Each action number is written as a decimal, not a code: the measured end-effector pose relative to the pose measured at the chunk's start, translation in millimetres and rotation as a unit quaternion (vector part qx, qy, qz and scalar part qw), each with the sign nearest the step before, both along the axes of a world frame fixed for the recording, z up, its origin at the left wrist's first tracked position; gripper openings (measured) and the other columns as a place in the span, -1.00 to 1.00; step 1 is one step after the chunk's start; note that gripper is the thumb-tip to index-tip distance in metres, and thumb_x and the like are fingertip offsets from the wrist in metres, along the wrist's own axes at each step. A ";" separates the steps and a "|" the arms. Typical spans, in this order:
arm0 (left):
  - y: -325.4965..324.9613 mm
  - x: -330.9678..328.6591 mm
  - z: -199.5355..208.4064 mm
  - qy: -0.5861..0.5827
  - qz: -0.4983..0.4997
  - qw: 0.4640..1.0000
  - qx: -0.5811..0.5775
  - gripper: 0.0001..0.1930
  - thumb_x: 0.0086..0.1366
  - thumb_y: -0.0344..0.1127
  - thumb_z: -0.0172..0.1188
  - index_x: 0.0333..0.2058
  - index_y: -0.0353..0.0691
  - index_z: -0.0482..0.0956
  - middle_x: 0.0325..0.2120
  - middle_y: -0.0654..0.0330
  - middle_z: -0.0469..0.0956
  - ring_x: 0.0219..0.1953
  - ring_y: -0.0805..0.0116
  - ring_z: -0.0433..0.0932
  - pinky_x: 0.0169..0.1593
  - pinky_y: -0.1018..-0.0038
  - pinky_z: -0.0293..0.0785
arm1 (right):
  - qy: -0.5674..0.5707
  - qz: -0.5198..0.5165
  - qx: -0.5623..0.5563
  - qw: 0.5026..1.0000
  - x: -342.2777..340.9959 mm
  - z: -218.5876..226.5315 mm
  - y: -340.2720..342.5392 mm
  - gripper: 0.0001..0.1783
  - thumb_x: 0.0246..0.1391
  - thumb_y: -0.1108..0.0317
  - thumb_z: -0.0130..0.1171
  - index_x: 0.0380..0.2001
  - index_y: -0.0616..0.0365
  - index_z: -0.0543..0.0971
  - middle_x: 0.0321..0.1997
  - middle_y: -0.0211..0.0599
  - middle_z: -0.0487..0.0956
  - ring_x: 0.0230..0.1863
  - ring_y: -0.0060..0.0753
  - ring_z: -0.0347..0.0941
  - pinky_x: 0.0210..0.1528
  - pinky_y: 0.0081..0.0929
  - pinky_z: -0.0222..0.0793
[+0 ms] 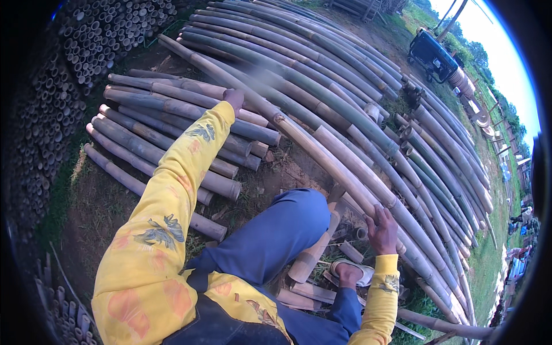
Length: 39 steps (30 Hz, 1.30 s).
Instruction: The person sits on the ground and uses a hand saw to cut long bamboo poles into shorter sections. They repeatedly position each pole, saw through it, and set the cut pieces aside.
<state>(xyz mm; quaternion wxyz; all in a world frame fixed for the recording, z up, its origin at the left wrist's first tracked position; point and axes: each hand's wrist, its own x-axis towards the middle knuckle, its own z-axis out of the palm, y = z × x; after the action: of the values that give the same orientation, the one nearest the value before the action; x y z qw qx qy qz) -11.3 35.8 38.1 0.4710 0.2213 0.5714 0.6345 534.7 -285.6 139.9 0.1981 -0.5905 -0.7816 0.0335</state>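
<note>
Grasping with right hand (pixel 383 231), at near right, a pole (pixel 282 120) slanting far left; cannot tell hold of left hand (pixel 233 99) alongside.

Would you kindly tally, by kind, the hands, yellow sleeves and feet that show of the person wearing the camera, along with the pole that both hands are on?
Hands: 2 (left hand, right hand)
Yellow sleeves: 2 (left sleeve, right sleeve)
Feet showing: 1 (foot)
Pole under both hands: 1 (bamboo pole)
Total: 6

L of 2 head-worn fisheye cams looks down & fwd over nr sleeves (pixel 183 172) to bamboo pole (pixel 310 148).
</note>
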 end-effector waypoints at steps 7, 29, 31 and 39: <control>-6.0 2.2 11.0 0.224 0.049 0.965 -0.125 -0.36 0.36 -0.23 0.27 0.27 -0.46 0.27 0.11 -0.17 0.50 0.10 0.00 0.57 0.16 0.13 0.59 | 0.034 -0.011 0.000 0.999 12.4 -25.9 42.2 -0.51 0.13 0.25 0.39 0.11 0.20 0.59 -0.18 -0.02 0.55 -0.11 0.17 0.54 -0.05 -0.12 0.44; -93.5 391.9 33.4 0.689 -0.605 0.314 0.246 -0.21 -0.12 0.09 0.57 0.04 -0.26 0.56 -0.12 -0.10 0.67 -0.03 -0.12 0.64 0.07 0.08 0.55 | 0.049 -0.155 -0.080 0.983 35.5 -86.9 69.9 -0.47 0.14 0.08 0.35 0.18 -0.08 0.62 0.15 -0.25 0.58 0.29 -0.07 0.42 0.44 0.22 0.05; -98.4 399.2 33.3 0.682 -0.613 0.311 0.250 -0.30 -0.07 0.07 0.55 -0.05 -0.31 0.58 -0.20 -0.13 0.69 -0.07 -0.15 0.65 0.05 0.07 0.56 | 0.051 -0.158 -0.031 0.986 42.8 -90.7 52.4 -0.35 0.15 0.05 0.36 0.30 -0.12 0.52 0.23 -0.24 0.55 0.37 -0.10 0.37 0.50 0.30 -0.04; -94.6 390.0 31.0 0.687 -0.600 0.325 0.250 -0.17 -0.10 0.16 0.57 0.04 -0.31 0.54 -0.12 -0.14 0.68 -0.02 -0.12 0.65 0.09 0.09 0.56 | 0.104 -0.285 -0.003 0.953 105.9 44.4 -196.9 -0.37 0.13 0.12 0.43 0.26 0.03 0.56 0.12 -0.11 0.63 0.16 -0.01 0.55 0.28 -0.12 0.39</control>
<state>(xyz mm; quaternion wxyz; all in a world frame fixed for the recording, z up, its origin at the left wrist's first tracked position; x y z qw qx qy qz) 378.7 -58.9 69.1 0.0859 0.9684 0.2182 -0.0853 640.6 -482.5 184.3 0.2781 -0.7826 -0.5556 0.0390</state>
